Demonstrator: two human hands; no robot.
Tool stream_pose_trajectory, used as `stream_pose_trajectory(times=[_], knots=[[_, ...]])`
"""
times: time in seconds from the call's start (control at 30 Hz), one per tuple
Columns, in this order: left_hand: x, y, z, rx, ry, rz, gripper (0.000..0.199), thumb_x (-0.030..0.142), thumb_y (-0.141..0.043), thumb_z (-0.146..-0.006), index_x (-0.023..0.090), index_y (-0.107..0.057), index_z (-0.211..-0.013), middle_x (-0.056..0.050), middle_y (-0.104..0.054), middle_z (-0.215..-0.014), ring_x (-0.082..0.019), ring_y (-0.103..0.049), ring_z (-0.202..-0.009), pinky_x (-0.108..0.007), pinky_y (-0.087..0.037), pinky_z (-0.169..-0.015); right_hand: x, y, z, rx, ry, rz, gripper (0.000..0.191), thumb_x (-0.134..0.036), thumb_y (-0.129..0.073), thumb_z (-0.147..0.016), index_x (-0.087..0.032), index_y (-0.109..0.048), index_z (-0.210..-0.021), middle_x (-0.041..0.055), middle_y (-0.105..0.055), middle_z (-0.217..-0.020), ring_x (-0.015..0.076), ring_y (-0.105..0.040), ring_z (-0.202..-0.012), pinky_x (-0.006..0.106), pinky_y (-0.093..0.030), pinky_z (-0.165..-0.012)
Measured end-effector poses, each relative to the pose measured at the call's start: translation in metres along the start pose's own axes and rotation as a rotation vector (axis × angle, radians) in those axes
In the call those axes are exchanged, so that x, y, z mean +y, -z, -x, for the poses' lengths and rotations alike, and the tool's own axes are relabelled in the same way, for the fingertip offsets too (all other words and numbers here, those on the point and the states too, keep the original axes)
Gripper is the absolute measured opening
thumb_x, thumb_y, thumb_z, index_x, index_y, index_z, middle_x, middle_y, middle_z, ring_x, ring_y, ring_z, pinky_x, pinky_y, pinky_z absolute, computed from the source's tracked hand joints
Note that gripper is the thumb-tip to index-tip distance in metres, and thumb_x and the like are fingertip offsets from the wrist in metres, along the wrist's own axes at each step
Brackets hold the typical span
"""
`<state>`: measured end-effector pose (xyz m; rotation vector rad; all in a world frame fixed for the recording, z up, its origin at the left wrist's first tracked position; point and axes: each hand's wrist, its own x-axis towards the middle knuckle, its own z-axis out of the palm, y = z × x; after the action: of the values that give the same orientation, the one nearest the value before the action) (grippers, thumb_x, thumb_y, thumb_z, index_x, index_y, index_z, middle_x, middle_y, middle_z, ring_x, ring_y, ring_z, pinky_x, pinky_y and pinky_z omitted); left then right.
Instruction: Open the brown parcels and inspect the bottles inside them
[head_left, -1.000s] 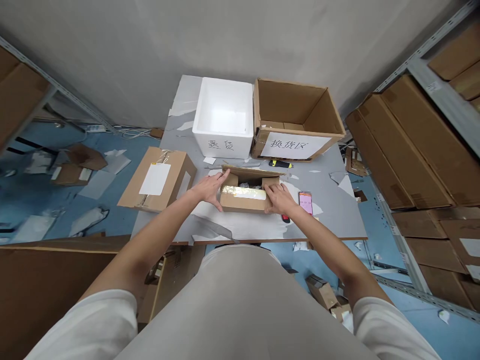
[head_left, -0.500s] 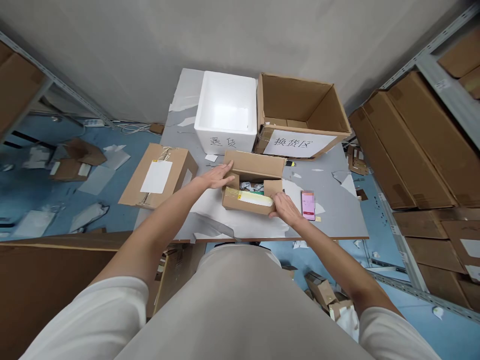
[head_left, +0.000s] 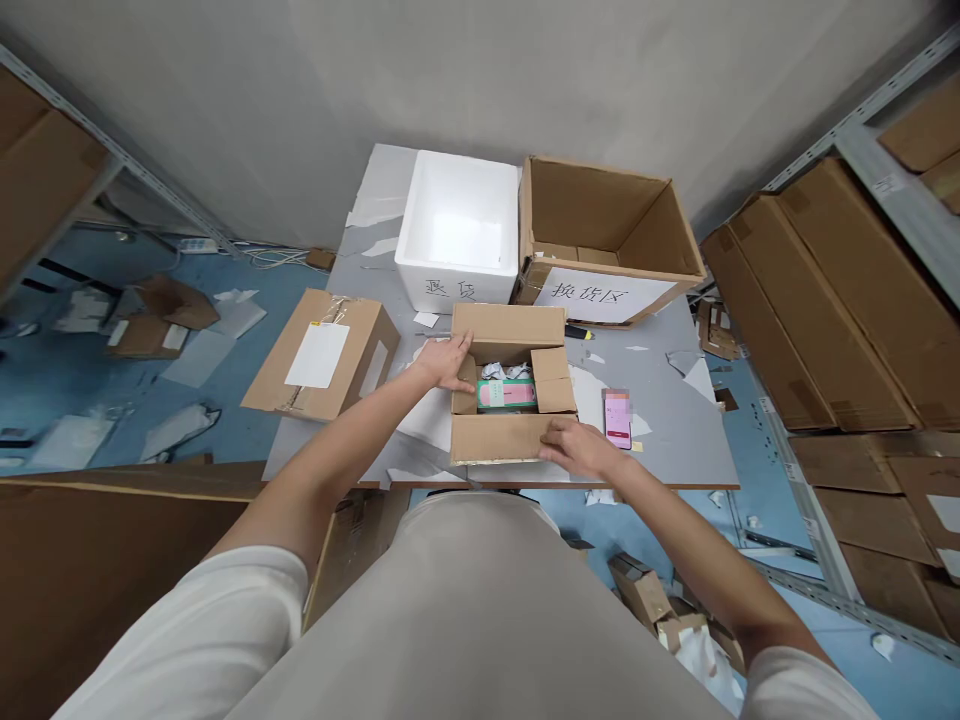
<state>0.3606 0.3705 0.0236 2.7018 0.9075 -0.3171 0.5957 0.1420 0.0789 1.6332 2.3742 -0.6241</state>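
Note:
A small cardboard box point(head_left: 506, 438) stands in front of me with its flaps spread. Inside lie a pink and green package point(head_left: 507, 393) and some crumpled white paper point(head_left: 504, 371). At the box's left side rests my left hand point(head_left: 444, 362), fingers stretched and thumb apart, touching the left flap. My right hand point(head_left: 579, 447) has its fingers curled over the right end of the front flap, which is folded down towards me. Part of the package is covered by the right flap point(head_left: 553, 380).
A taped carton point(head_left: 356, 345) sits on the left of the grey table point(head_left: 675, 430). Behind are a white foam box point(head_left: 457, 270) and a large open carton point(head_left: 611, 250). A phone point(head_left: 617, 418) lies right, a cutter point(head_left: 577, 332) behind. Shelves point(head_left: 844, 570) flank the table.
The front flap has swung open towards me, pulled down by my right hand. The pink and green package now shows. My left hand stays at the box's left side.

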Motion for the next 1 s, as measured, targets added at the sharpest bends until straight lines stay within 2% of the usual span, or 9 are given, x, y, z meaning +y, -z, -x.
stream_pose_trajectory(times=[0.1,0.17,0.27,0.33,0.53,0.6,0.7,0.87,1.0], knots=[[0.019,0.005,0.001,0.085,-0.024,-0.072,0.113,0.065,-0.067,-0.061,0.003,-0.023,-0.144,-0.029,-0.049,-0.128,-0.041,-0.05,-0.112,-0.048,-0.031,-0.096,0.004,0.013,-0.029,-0.096,-0.034,0.042,0.038,-0.034,-0.034,-0.097,-0.017,-0.067,-0.088,0.0106,-0.065,-0.09,0.0203,-0.061,-0.078,0.029,-0.039,-0.066],[0.031,0.004,0.001,0.111,-0.174,-0.065,0.088,0.056,-0.067,-0.067,0.007,-0.042,-0.136,-0.025,-0.056,-0.119,-0.038,-0.05,-0.112,-0.047,-0.031,-0.096,0.004,0.02,-0.055,-0.061,-0.016,0.16,0.026,-0.022,-0.043,-0.092,-0.015,-0.067,-0.098,0.0131,-0.066,-0.098,0.0227,-0.062,-0.087,0.03,-0.04,-0.071],[0.047,-0.001,-0.001,0.024,-0.41,-0.039,0.038,0.044,-0.056,-0.079,0.018,-0.067,-0.106,-0.014,-0.066,-0.102,-0.03,-0.054,-0.106,-0.044,-0.03,-0.1,0.003,0.025,-0.088,-0.121,0.083,0.301,0.024,-0.012,-0.049,-0.086,-0.016,-0.07,-0.097,0.0123,-0.07,-0.099,0.0226,-0.063,-0.094,0.032,-0.039,-0.083],[0.055,-0.001,-0.003,-0.04,-0.454,-0.04,0.029,0.041,-0.05,-0.082,0.022,-0.071,-0.088,-0.011,-0.069,-0.089,-0.027,-0.058,-0.099,-0.045,-0.029,-0.102,0.003,0.027,-0.097,-0.173,0.097,0.347,0.022,-0.011,-0.051,-0.084,-0.016,-0.072,-0.086,0.0115,-0.072,-0.09,0.0218,-0.064,-0.088,0.033,-0.037,-0.088],[0.055,0.014,0.011,0.09,-0.179,-0.095,0.061,0.07,-0.048,-0.074,0.016,-0.073,-0.087,-0.016,-0.07,-0.084,-0.036,-0.059,-0.094,-0.059,-0.011,-0.107,0.026,0.038,-0.07,-0.043,-0.062,0.379,0.022,-0.014,-0.052,-0.084,-0.009,-0.07,-0.095,0.0196,-0.069,-0.092,0.0253,-0.063,-0.086,0.037,-0.036,-0.086],[0.05,0.01,0.026,0.129,-0.004,-0.067,0.085,0.082,-0.052,-0.06,0.014,-0.068,-0.107,-0.021,-0.066,-0.104,-0.044,-0.054,-0.105,-0.066,-0.003,-0.104,0.039,0.037,-0.058,-0.007,-0.169,0.369,0.029,-0.026,-0.062,-0.08,-0.008,-0.067,-0.103,0.0211,-0.066,-0.099,0.0286,-0.061,-0.091,0.038,-0.038,-0.085],[0.043,-0.008,0.048,0.103,0.135,-0.009,0.122,0.089,-0.057,-0.04,0.014,-0.046,-0.136,-0.028,-0.039,-0.141,-0.052,-0.041,-0.119,-0.07,-0.003,-0.101,0.059,0.024,-0.046,-0.021,-0.198,0.289,0.054,-0.045,-0.067,-0.075,-0.012,-0.061,-0.118,0.0211,-0.058,-0.118,0.0341,-0.053,-0.107,0.041,-0.04,-0.086],[0.03,-0.036,0.059,0.095,0.162,0.117,0.137,0.083,-0.067,-0.03,0.015,-0.03,-0.144,-0.029,-0.017,-0.151,-0.05,-0.039,-0.121,-0.065,-0.023,-0.099,0.098,-0.002,-0.046,0.016,-0.091,0.07,0.077,-0.05,-0.062,-0.077,-0.013,-0.04,-0.14,0.0206,-0.041,-0.141,0.0353,-0.041,-0.123,0.046,-0.038,-0.096],[0.008,-0.046,0.053,0.168,0.0,0.262,0.15,0.08,-0.07,-0.03,0.01,-0.008,-0.148,-0.03,-0.008,-0.152,-0.047,-0.028,-0.133,-0.053,-0.029,-0.104,0.117,-0.005,-0.052,0.058,0.001,-0.006,0.081,-0.049,-0.062,-0.077,-0.009,-0.035,-0.142,0.023,-0.036,-0.144,0.0344,-0.037,-0.13,0.047,-0.032,-0.103]])
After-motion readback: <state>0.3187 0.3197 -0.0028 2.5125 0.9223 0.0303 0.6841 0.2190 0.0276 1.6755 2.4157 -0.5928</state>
